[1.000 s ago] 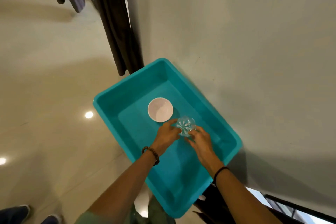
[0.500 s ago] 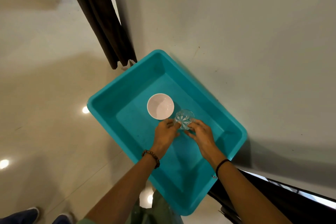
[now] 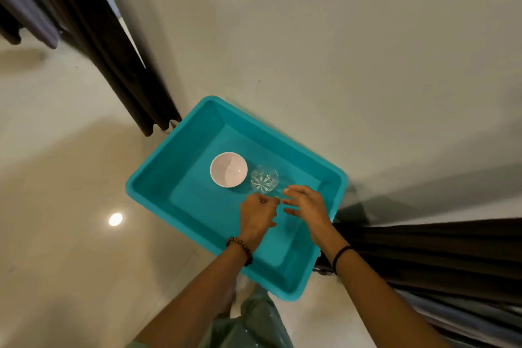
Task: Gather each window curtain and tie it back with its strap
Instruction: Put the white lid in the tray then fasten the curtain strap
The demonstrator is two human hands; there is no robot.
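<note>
Over the tub (image 3: 180,155), left hand (image 3: 258,215) loosely curled, right hand (image 3: 306,206) spread, both empty by the glass (image 3: 264,179); gathering the curtain (image 3: 423,257) seemingly comes next.

Teal tub (image 3: 158,178) with bowl (image 3: 228,169), glass (image 3: 264,179)

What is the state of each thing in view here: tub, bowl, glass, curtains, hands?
Teal tub: on the floor by the wall, two items inside.
White bowl: upright, empty.
Glass: upright, beside the bowl.
Left curtain: hanging, no strap visible.
Right curtain: hanging, no strap visible.
Left hand: fingers curled at the glass, contact unclear.
Right hand: open, holding nothing.
</note>
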